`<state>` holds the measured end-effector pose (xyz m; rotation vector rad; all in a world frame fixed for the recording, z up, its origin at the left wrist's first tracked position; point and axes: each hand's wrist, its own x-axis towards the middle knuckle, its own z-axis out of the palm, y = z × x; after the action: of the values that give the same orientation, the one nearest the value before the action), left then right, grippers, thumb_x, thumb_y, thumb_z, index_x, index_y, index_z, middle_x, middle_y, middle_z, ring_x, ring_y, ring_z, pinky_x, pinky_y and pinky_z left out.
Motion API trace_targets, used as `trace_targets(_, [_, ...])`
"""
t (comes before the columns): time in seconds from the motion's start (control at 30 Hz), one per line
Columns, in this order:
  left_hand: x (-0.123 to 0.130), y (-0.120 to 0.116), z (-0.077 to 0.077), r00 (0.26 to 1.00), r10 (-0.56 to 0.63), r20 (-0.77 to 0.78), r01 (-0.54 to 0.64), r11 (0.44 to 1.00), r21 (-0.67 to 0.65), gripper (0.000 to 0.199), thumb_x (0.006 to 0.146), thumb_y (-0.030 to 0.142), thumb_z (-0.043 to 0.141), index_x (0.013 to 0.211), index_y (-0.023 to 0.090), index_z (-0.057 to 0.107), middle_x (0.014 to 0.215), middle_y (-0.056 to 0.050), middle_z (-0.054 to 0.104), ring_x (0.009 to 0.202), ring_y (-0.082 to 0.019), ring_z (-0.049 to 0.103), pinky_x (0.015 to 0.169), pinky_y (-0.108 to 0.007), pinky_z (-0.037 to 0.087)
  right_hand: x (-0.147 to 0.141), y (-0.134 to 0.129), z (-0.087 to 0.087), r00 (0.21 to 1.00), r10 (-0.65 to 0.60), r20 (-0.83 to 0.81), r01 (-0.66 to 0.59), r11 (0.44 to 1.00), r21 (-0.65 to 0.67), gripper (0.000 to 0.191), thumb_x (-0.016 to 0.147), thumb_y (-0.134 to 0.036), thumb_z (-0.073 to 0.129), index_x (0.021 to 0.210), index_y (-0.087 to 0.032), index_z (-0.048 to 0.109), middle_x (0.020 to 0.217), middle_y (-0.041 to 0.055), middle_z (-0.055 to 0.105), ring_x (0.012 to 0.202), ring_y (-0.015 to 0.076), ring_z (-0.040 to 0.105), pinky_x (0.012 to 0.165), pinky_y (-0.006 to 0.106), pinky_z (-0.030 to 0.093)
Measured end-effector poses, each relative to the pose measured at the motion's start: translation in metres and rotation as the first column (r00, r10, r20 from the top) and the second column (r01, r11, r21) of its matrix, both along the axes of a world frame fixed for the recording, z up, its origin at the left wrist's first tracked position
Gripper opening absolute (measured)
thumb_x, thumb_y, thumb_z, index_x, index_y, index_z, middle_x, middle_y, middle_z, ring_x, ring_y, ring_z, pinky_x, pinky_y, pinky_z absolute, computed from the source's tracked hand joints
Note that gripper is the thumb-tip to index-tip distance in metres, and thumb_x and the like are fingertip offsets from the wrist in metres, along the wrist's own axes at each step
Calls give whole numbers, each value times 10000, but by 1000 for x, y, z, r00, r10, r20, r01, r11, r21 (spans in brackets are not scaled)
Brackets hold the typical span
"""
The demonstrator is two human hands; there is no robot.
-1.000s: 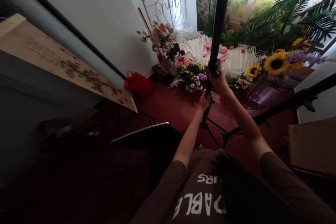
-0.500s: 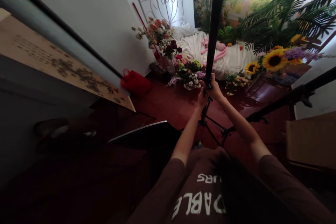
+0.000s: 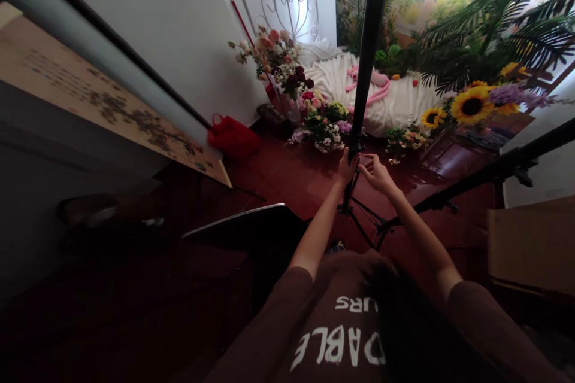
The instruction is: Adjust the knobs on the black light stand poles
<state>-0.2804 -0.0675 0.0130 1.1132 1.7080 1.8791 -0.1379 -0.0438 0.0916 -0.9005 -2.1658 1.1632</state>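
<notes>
A black tripod stand point(image 3: 366, 54) rises in front of me, its thick pole leaning slightly to the right toward the top. Below its collar, my left hand point(image 3: 345, 169) is wrapped round the pole. My right hand point(image 3: 378, 176) is at the right side of the same collar, thumb and forefinger pinched at what looks like a small tightening knob point(image 3: 358, 163). The knob is small and partly covered by the fingertips. Under my hands the stand's thin legs spread toward the dark red floor point(image 3: 287, 176).
A second black stand point(image 3: 485, 176) slants in from the right, near a cardboard box point(image 3: 532, 245). Ahead are flower bunches point(image 3: 330, 125), sunflowers point(image 3: 471, 105) and a white-draped bed point(image 3: 404, 102). At left are a red bag point(image 3: 233, 136), a painted panel point(image 3: 112, 102) and a dark flat panel point(image 3: 260, 227).
My right hand has come off the pole above the collar and moved down and right to the collar's side. The left hand keeps its grip; the view has shifted slightly.
</notes>
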Motion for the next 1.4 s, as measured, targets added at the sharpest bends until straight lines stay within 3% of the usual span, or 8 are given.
trace_targets(0.13, [1,0,4,1000,6,5,-6,1000,-8,391,859,566,599,1014,207,613,840,-40,661,769,-151,636,744,-274,502,-4,-6,-13,998,-54,-30,48,985,-167,327,885,-379,588,1161,-217,524,765,-11,656,662,158,661,709,318,553])
trace_targets(0.23, [1,1,3,1000,21,-4,-21,1000,0,423,849,589,599,1029,206,618,878,-52,671,786,-159,638,752,-281,501,-11,-11,-16,980,-140,-138,69,902,-426,315,897,-372,574,1170,-234,500,778,-24,662,596,128,646,605,264,551])
trace_targets(0.43, [2,2,-1,1000,13,25,-13,1000,-12,439,852,616,576,1025,213,591,859,-29,655,739,-129,616,726,-261,489,-15,-11,-17,907,-307,-287,-149,403,-903,48,907,-233,520,913,-207,559,642,-23,623,556,111,626,637,229,570])
trace_targets(0.53, [2,1,-1,1000,17,24,-17,1000,-3,444,846,627,576,1011,215,584,837,-22,644,717,-125,603,687,-252,475,-13,-9,-19,875,-334,-351,-270,267,-925,112,860,-122,499,808,-192,570,624,-7,624,567,115,614,642,222,573])
trace_targets(0.9, [1,-1,4,1000,-8,29,8,1000,2,372,860,539,619,1032,209,611,888,-33,671,744,-126,615,749,-266,506,-20,-19,-20,765,-387,-514,-443,263,-857,244,821,-36,442,663,-218,481,510,-81,432,425,42,449,489,73,462])
trace_targets(1.07, [4,-5,4,999,-22,46,22,1000,6,400,878,551,591,1105,222,611,941,-43,670,762,-136,625,737,-276,516,-7,-30,-18,766,-472,-436,-395,189,-899,204,878,-88,438,797,-184,599,634,-34,633,558,29,609,627,76,529])
trace_targets(1.27, [15,-27,-37,988,123,94,-118,991,-66,512,964,592,380,1174,204,641,1063,-109,702,1015,-205,664,957,-375,499,64,-42,-44,807,-486,-335,-241,246,-939,217,882,-176,506,1002,-225,679,830,-5,748,700,69,708,685,150,590])
trace_targets(1.4, [36,-50,-76,980,173,98,-137,945,-295,474,979,475,426,1316,172,563,1331,-160,613,1263,-230,578,1117,-407,407,129,-50,-77,770,-620,-150,-34,195,-980,219,864,-169,522,1005,-219,683,839,10,762,681,91,724,657,178,609])
